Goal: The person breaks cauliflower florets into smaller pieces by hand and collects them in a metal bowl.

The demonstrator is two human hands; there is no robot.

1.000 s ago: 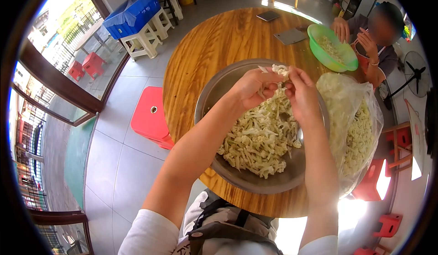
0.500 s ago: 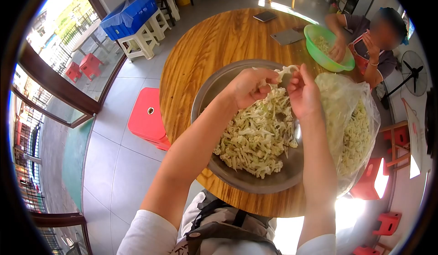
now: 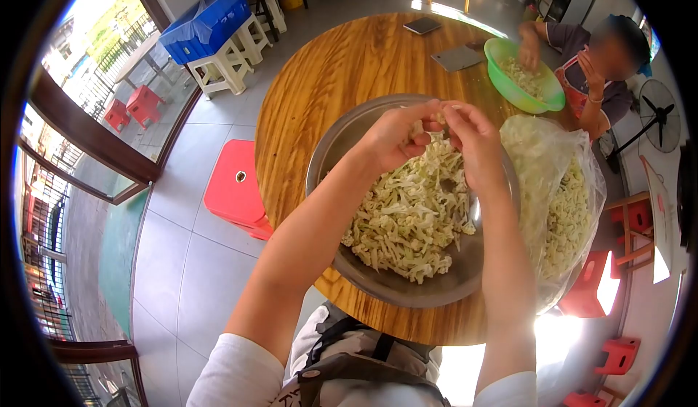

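Above a wide metal basin [image 3: 329, 139], my left hand [image 3: 398, 139] is closed on a cauliflower piece [image 3: 439, 118], mostly covered by the fingers. My right hand [image 3: 476, 141] meets it there, its fingertips pinched on the same piece. Below both hands lies a heap of cauliflower florets [image 3: 407, 218], pale and broken small, filling the middle of the basin. Right of my right forearm, a clear plastic bag [image 3: 527, 152] holds more cauliflower pieces.
The round wooden table [image 3: 327, 65] carries a green bowl [image 3: 502, 90] of florets, with a co-worker's hand [image 3: 529, 52] over it. A grey tablet-like slab [image 3: 458, 58] and a dark flat object [image 3: 422, 25] lie farther back. A red stool [image 3: 236, 181] stands at the left.
My right hand has moved left and its fingers have closed in against my left fingertips, covering the cauliflower piece that showed between them. The co-worker's hand has lifted higher over the green bowl.
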